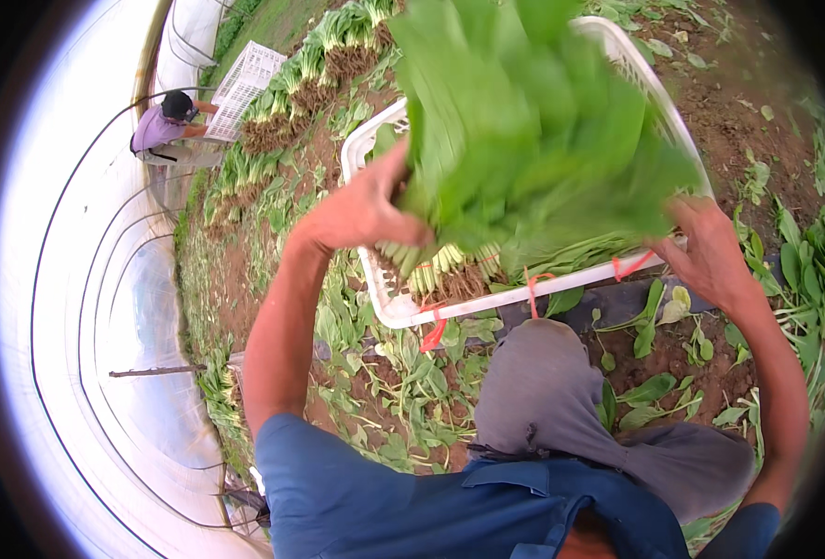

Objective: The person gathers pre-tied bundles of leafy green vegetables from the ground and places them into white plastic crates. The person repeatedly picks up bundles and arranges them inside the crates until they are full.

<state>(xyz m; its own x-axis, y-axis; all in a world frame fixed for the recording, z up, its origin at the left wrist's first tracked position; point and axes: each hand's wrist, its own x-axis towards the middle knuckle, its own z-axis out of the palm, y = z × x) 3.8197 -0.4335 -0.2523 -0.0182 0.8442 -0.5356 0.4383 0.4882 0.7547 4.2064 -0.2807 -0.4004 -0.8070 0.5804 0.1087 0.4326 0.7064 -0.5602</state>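
Note:
A large bunch of leafy greens (524, 133), blurred, is held over a white plastic crate (454, 312). My left hand (365, 209) grips its stem end, with the thumb lying across the pale stalks. At the leaf tips on the other side is my right hand (707, 248), by the crate's near right corner. Blur and leaves hide whether those fingers hold the leaves or the rim. Inside the crate, bundles of greens with roots (463, 279) lie under the raised bunch. Red ties (435, 328) hang from the near rim.
Rows of rooted greens (311, 87) stand on the soil at upper left. Beyond them a person (168, 129) handles another white crate (248, 84). Loose leaves (412, 398) litter the ground, and more greens (814, 265) lie at right. Plastic greenhouse sheeting (105, 279) curves along the left.

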